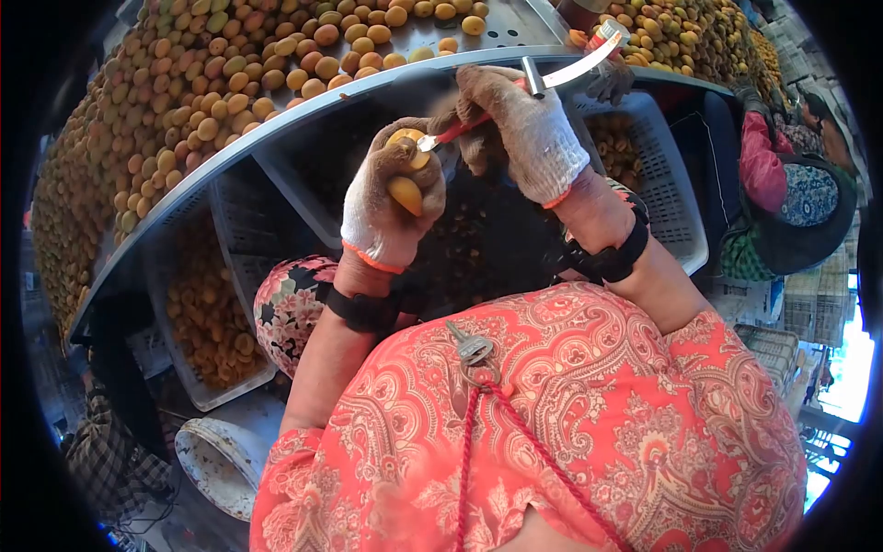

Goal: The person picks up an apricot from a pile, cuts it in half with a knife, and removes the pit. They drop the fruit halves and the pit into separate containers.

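My left hand [394, 207], in a soiled white knit glove, is closed around apricots. One apricot [405, 195] shows at the palm and another piece at the fingertips. In my right hand [529, 129], gloved the same way, is a small knife [457, 129] with a red handle. Its short metal blade touches the fruit at my left fingertips. Just beyond my right hand lies a curved pale strip [584, 66] with a metal cylinder; what it belongs to I cannot make out.
A metal-rimmed table [230, 152] heaped with apricots [175, 101] curves ahead. Below it stand crates, one holding cut apricots [212, 322], another pale crate [671, 175] at right. A white bucket [221, 465] stands lower left. Another person [800, 198] works at right; dark clothing shows at left.
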A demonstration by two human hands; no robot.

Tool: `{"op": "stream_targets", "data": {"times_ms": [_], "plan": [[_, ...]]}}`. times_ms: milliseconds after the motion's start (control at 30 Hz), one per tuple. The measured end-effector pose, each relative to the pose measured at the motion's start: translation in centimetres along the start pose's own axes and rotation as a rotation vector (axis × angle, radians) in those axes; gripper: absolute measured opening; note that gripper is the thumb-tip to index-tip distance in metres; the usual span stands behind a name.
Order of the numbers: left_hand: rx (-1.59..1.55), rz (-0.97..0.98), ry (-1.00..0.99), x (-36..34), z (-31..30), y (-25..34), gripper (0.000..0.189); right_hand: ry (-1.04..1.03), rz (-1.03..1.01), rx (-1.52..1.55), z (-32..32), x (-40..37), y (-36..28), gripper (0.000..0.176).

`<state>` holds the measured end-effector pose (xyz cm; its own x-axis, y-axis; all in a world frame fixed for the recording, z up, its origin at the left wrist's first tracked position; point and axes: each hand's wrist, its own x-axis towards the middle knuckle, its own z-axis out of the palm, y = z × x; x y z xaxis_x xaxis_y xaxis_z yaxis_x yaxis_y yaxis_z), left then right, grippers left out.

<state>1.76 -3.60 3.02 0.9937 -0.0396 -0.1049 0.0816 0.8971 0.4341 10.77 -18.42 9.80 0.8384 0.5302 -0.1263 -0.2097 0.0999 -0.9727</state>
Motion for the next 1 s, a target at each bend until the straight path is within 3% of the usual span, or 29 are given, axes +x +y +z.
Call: {"op": "stream_targets", "data": {"times_ms": [67, 133, 167, 233, 267, 367, 467, 600, 633, 700, 767, 933, 1000], "plan": [[0.109, 0.033, 0.11, -0.2, 0.7, -0.2, 0.039, -0.024, -0.008, -0.133, 0.0, -0.1, -0.2, 0.034], [0.169, 0.016, 0.056, 0.2, 0.2, -0.3, 0.04, -0.055, -0.37, -0.243, 0.4, 0.1, 0.0, 0.031], [0.23, 0.0, 0.007, 0.2, 0.0, -0.3, 0.041, -0.06, -0.37, -0.245, 0.9, 0.2, 0.1, 0.031], [0.195, -0.013, -0.023, -0.2, 0.3, -0.8, 0.041, 0.04, -0.299, 0.208, 2.2, 0.2, -0.2, 0.025], [0.166, -0.027, -0.057, -0.2, 0.4, -0.9, 0.041, 0.038, -0.298, 0.205, 1.9, 0.4, 0.1, 0.025], [0.0, -0.092, -0.083, -0.4, 0.5, -1.6, 0.033, 0.043, -0.096, 0.627, 1.7, 1.5, 0.2, 0.04], [-0.191, -0.131, -0.115, -0.4, 0.1, -2.3, 0.026, 0.032, -0.067, 0.667, 1.2, 1.9, 0.7, 0.039], [-0.283, -0.124, -0.008, -0.4, 0.4, -3.4, 0.024, 0.225, -0.037, 0.599, 2.3, 2.2, 1.3, 0.041], [-0.235, -0.1, 0.049, -0.5, 0.7, -3.5, 0.025, 0.227, -0.033, 0.596, 2.4, 2.2, 1.3, 0.041], [-0.189, -0.074, 0.109, -0.5, 0.5, -3.5, 0.026, 0.237, 0.039, 0.522, 2.5, 2.4, 1.5, 0.057], [-0.067, -0.061, -0.031, -0.2, -0.3, -3.4, 0.031, 0.215, 0.066, 0.551, 2.5, 2.5, 1.3, 0.057], [0.289, -0.005, 0.103, -0.3, 1.8, -2.6, 0.039, 0.151, 0.154, 0.632, 1.7, 2.5, 0.9, 0.055], [0.392, 0.019, 0.113, -0.3, 1.9, -2.9, 0.041, 0.162, 0.198, 0.74, 1.2, 2.5, 0.9, 0.044]]}}
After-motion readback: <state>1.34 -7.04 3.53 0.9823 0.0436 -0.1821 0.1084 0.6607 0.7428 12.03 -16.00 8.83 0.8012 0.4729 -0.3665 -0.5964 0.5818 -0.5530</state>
